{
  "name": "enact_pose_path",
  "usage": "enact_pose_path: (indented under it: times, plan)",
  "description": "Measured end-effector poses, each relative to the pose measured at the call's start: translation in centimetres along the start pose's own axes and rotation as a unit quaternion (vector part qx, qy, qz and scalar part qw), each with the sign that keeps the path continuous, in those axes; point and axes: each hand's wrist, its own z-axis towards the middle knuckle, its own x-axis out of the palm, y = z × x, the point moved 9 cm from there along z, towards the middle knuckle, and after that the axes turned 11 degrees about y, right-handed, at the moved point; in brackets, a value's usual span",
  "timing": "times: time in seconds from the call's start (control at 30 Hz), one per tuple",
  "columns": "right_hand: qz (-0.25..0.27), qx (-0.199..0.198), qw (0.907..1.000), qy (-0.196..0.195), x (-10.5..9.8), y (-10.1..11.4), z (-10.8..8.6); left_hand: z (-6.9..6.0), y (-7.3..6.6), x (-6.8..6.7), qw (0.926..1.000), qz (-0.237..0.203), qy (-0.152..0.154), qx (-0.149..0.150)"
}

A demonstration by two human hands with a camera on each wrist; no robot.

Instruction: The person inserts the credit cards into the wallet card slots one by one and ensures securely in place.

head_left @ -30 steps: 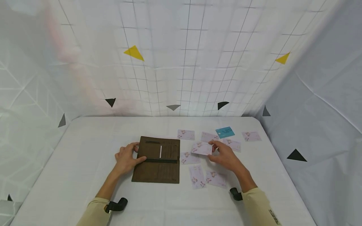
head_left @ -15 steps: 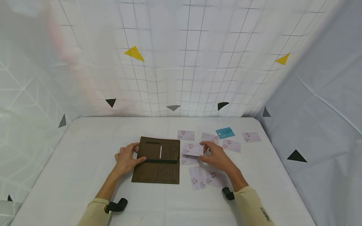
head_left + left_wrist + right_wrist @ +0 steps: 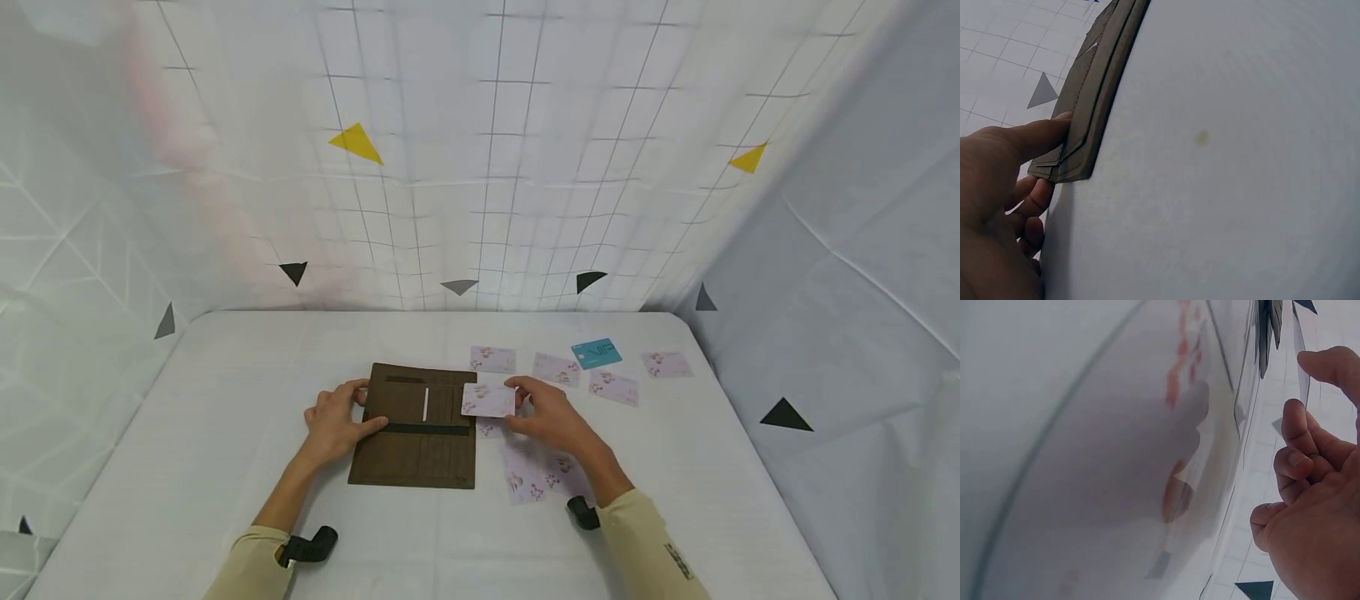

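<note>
A brown wallet (image 3: 420,454) lies unfolded on the white table, with a white card edge showing in one of its slots. My left hand (image 3: 333,427) grips the wallet's left edge, thumb on top and fingers beneath, as the left wrist view also shows. Between thumb and fingers my right hand (image 3: 551,417) pinches a pale pink flowered card (image 3: 486,400). That card is raised, its left end over the wallet's right edge. In the right wrist view the pinched card (image 3: 1301,362) appears nearly edge-on.
Several similar flowered cards lie right of the wallet, among them one at the back (image 3: 492,359) and one at the far right (image 3: 667,364). A blue VIP card (image 3: 597,353) lies behind them. White sheets with grid lines (image 3: 480,167) stand behind the table.
The right hand has moved left with the flowered card, from above the other cards to the wallet's right edge. The left hand and the wallet have stayed in place.
</note>
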Motion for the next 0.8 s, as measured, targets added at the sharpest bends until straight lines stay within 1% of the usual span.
enact_pose_path:
  times: [0.3, 0.53, 0.8]
  plan:
    - [-0.011, -0.003, 0.9998, 0.014, 1.0, 1.5, 0.6, 0.0, 0.1, 0.0, 1.0000, 0.000, 0.001, -0.004]
    - [-0.017, -0.002, 0.9996, 0.022, 1.8, 2.0, 1.3, 0.0, 0.2, -0.1, 1.0000, 0.001, -0.004, 0.000]
    - [-0.025, -0.019, 0.9991, 0.029, 2.6, 2.7, 1.8, 0.1, 0.3, 0.0, 1.0000, 0.003, -0.001, -0.004]
